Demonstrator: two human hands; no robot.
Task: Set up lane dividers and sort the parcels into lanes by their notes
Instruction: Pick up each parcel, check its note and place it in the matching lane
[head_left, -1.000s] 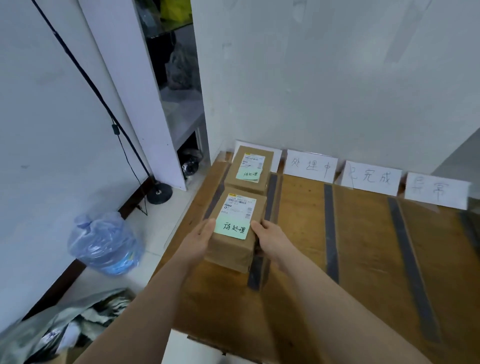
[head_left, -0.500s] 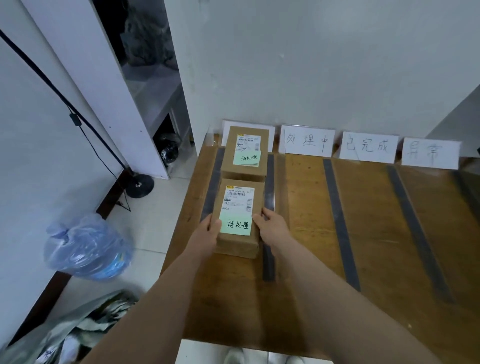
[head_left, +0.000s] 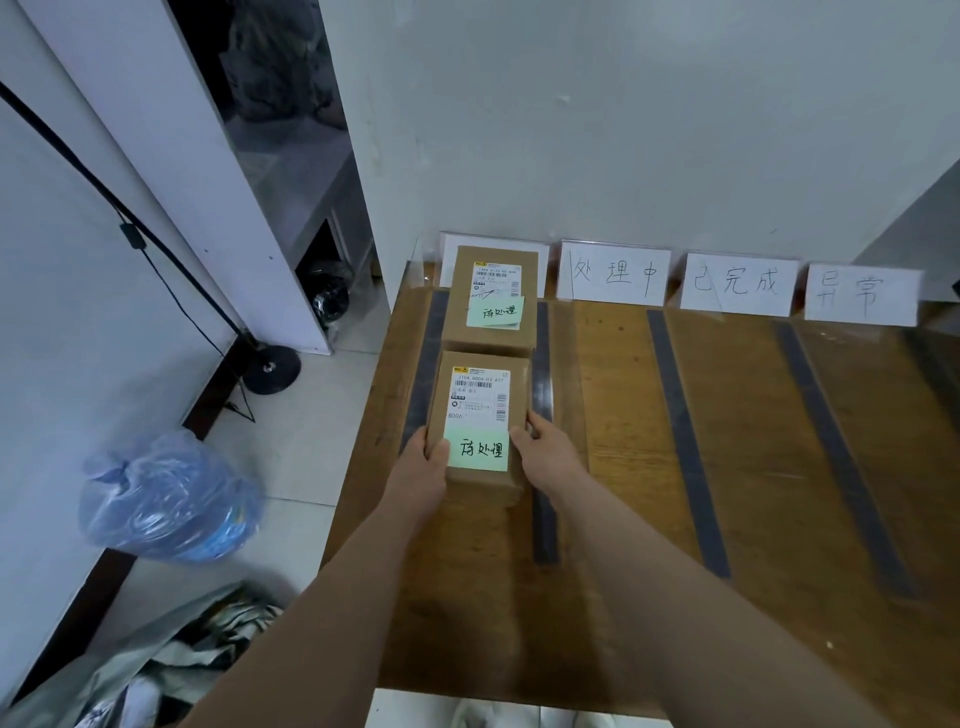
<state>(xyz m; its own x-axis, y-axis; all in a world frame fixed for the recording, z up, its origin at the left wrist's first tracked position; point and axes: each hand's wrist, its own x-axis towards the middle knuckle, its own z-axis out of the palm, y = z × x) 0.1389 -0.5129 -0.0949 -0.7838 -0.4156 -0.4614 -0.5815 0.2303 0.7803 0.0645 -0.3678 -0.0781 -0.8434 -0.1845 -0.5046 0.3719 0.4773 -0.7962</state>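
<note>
The near parcel (head_left: 480, 410) is gripped at both sides by the left hand (head_left: 423, 462) and right hand (head_left: 545, 452), in the leftmost lane, just beside the far parcel (head_left: 491, 332). It should be squared between the tape dividers (head_left: 544, 519) before release.

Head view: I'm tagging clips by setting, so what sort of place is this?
Probably a makeshift parcel-sorting station in a plain room: a wooden table split into lanes by dark tape strips, handwritten paper signs against the wall, and cardboard parcels with shipping labels.
</note>
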